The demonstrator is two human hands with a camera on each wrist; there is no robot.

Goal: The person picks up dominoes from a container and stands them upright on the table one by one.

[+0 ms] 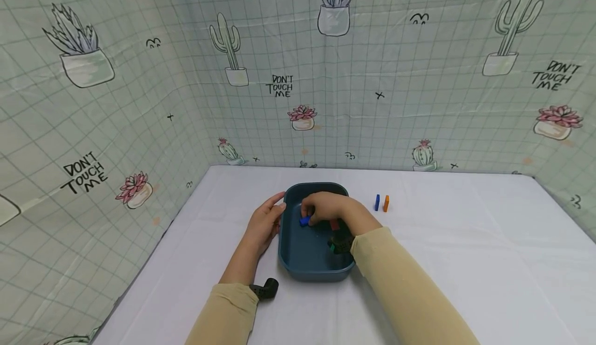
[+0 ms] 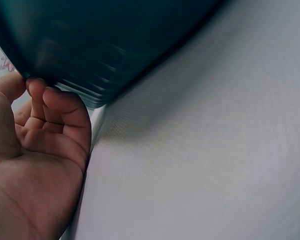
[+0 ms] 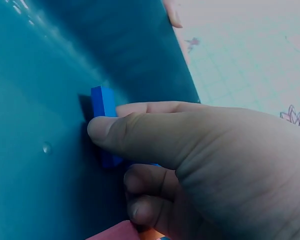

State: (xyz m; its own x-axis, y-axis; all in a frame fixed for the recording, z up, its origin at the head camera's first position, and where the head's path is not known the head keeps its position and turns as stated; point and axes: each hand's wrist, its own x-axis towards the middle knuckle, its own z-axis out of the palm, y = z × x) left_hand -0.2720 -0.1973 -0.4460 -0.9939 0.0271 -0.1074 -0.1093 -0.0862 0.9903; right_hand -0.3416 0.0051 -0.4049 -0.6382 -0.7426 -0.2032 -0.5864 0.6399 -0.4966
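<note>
A dark blue-green plastic bin (image 1: 316,262) stands on the table in front of me. My left hand (image 1: 263,224) holds its left side, thumb at the rim and bent fingers against the ribbed outer wall (image 2: 105,55). Inside the bin, my right hand (image 1: 324,206) pinches a small blue block (image 3: 104,100) between thumb and fingers, close over the floor. A red block (image 3: 115,233) lies under the right hand, with a bit of orange beside it. Near the right wrist, a green piece (image 1: 332,247) shows in the bin, mostly hidden by the wrist camera.
On the white table (image 1: 465,257), to the right of the bin, a thin blue block (image 1: 377,202) and an orange block (image 1: 386,203) stand side by side. A cloth printed with cacti (image 1: 372,128) hangs behind and to the left of the table.
</note>
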